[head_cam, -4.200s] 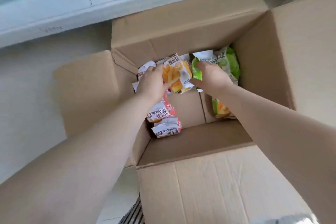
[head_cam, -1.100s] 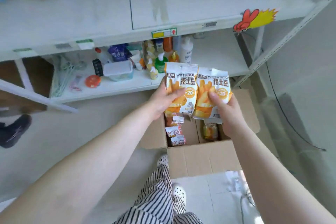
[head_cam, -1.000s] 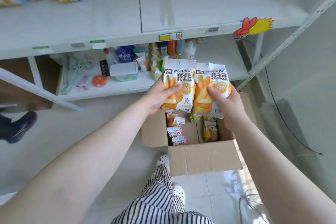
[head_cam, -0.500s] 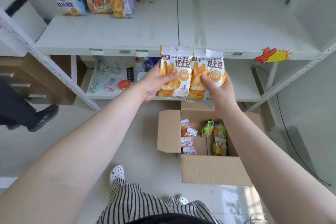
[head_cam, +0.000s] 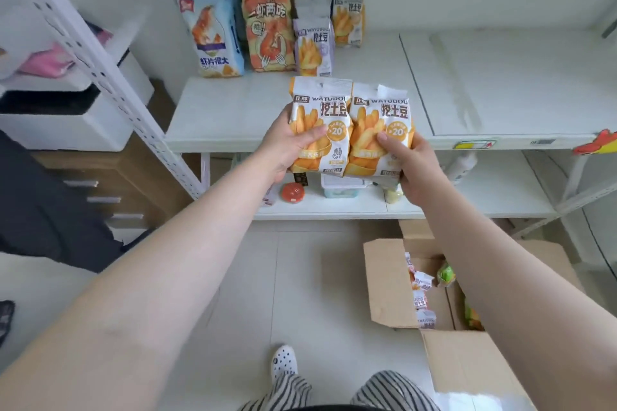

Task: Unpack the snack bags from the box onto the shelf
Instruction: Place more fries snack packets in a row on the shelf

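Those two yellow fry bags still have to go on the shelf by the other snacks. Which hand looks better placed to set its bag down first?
Probably the left hand. Its bag is nearer the standing snacks, with bare shelf just ahead. The right hand holds its bag further out.

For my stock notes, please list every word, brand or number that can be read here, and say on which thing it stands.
"WATUDOU", "挖土豆", "20": yellow bag in the left hand
The same three: yellow bag in the right hand
"虾片很大": blue bag
"一虾两吃": orange bag
"挖土豆": purple bag
Shelf edge labels and the bags in the box: too small or blurred.
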The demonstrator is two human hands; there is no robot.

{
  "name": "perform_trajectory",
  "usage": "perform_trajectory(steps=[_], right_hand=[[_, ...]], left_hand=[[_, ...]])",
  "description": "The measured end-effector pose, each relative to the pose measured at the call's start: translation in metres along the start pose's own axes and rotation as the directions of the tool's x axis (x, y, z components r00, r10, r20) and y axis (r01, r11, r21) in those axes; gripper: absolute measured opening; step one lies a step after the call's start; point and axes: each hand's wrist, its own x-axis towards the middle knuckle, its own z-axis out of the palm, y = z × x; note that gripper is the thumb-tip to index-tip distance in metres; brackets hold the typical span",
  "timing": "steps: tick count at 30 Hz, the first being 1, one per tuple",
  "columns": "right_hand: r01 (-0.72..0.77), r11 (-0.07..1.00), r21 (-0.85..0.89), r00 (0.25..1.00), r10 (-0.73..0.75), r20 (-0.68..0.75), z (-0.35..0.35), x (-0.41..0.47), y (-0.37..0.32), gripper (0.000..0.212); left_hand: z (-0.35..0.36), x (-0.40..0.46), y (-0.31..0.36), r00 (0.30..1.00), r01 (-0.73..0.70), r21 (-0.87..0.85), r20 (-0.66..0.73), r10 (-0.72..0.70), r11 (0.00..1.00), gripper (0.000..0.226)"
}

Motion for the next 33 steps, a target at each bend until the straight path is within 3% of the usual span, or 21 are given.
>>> perform_trajectory(steps=[9, 20, 23, 27, 31, 33], right_hand=[[0.043, 0.999, -0.008, 0.995, -0.044, -0.091, 0.036, 0.055, -0.018, 0.028], [0.069, 0.997, -0.029, 0.986, -0.073, -0.153, -0.005, 0.182, -0.053, 0.027], [0.079, 0.997, -0.025, 0.990, -0.081, -0.118, -0.027, 0.207, -0.060, 0.021], [0.084, 0.996, 0.004, 0.993, -0.083, -0.080, -0.057, 0.229, -0.061, 0.019], [0.042, 0.999, 0.006, 0.999, -0.042, 0.005, -0.084, 0.247, -0.053, 0.051], [0.049, 0.996, -0.069, 0.997, -0.045, 0.057, -0.089, 0.257, -0.045, 0.051]], left_hand=[[-0.028, 0.071, 0.023, 0.999, -0.042, 0.062, -0.024, 0.044, 0.997, 0.051], [0.001, 0.202, 0.046, 0.997, 0.010, 0.012, -0.074, -0.009, 1.000, 0.054], [0.014, 0.240, 0.039, 0.996, 0.043, 0.007, -0.072, -0.043, 0.999, 0.063], [0.038, 0.282, 0.022, 0.995, 0.052, -0.025, -0.079, -0.054, 0.998, 0.059], [0.070, 0.317, 0.016, 1.000, -0.009, 0.011, -0.024, 0.009, 1.000, 0.062], [0.080, 0.335, 0.010, 0.999, -0.021, 0.057, 0.036, 0.019, 0.998, 0.066]])
